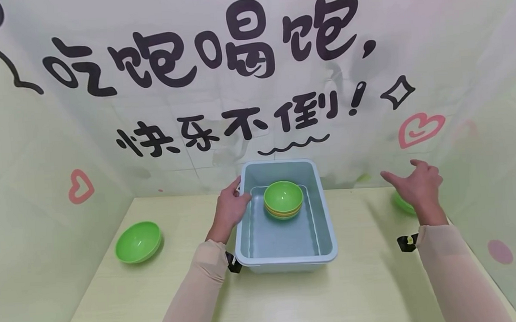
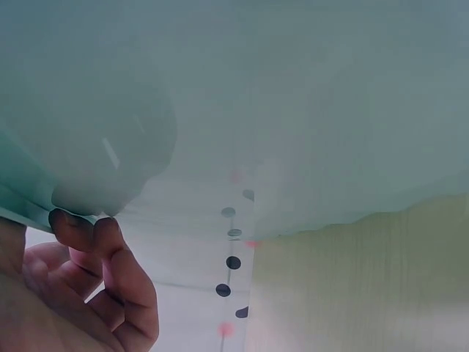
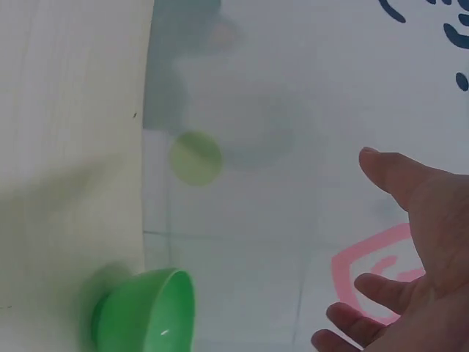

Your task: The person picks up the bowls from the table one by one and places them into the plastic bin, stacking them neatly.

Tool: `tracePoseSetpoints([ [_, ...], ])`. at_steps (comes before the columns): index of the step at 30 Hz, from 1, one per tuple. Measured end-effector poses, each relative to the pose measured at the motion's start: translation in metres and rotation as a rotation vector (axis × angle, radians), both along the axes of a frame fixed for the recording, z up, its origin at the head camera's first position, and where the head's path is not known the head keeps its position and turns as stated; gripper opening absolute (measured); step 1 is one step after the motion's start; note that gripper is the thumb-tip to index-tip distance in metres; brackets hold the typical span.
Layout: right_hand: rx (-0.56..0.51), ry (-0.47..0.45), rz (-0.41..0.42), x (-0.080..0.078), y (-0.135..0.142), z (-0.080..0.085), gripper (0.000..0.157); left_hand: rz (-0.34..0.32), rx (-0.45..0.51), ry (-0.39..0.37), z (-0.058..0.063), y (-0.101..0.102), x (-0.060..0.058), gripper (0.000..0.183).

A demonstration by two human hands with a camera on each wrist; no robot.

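Observation:
A pale blue plastic basin (image 1: 283, 246) stands at the middle of the table, holding a stack of bowls (image 1: 283, 198), green on top with a yellow one below. My left hand (image 1: 231, 208) grips the basin's left rim, thumb over the edge and fingertips curled under it against the outer wall in the left wrist view. To the right, my right hand (image 1: 416, 185) is raised in the air with thumb and fingers spread, holding nothing. Below it a green bowl (image 3: 146, 312) sits on the table, partly hidden by the hand in the head view.
Another green bowl (image 1: 138, 242) rests on the left side of the wooden table (image 1: 281, 304). White curtains printed with dark lettering (image 1: 237, 70) and pink hearts (image 1: 421, 130) hang behind and along both sides of the table.

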State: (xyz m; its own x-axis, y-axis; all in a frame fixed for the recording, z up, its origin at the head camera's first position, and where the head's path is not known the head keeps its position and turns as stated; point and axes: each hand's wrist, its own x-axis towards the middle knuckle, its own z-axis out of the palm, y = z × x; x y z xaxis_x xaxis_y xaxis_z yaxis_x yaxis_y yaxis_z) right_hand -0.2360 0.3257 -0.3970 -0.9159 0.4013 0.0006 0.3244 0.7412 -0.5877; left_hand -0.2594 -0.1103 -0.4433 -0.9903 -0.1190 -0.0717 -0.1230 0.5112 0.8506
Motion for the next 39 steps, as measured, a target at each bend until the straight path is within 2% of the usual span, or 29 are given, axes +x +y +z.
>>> tracePoseSetpoints([
  [6,0.028,0.044,-0.055,0.002,0.016,-0.024,0.101,-0.004,-0.001,0.008,0.000,0.000,0.000,0.069],
  [12,0.065,-0.028,-0.071,0.006,0.030,-0.042,0.108,-0.004,-0.001,0.006,-0.001,0.001,0.000,0.069],
  [25,0.106,-0.115,-0.015,0.009,0.049,-0.065,0.112,-0.005,0.000,0.013,0.000,0.001,0.000,0.070],
  [33,0.071,-0.140,-0.034,0.013,0.054,-0.075,0.116,-0.001,0.008,0.006,0.002,0.001,0.002,0.069],
  [39,0.060,-0.139,-0.035,0.015,0.056,-0.080,0.113,-0.003,0.004,0.010,0.002,0.001,0.002,0.070],
])
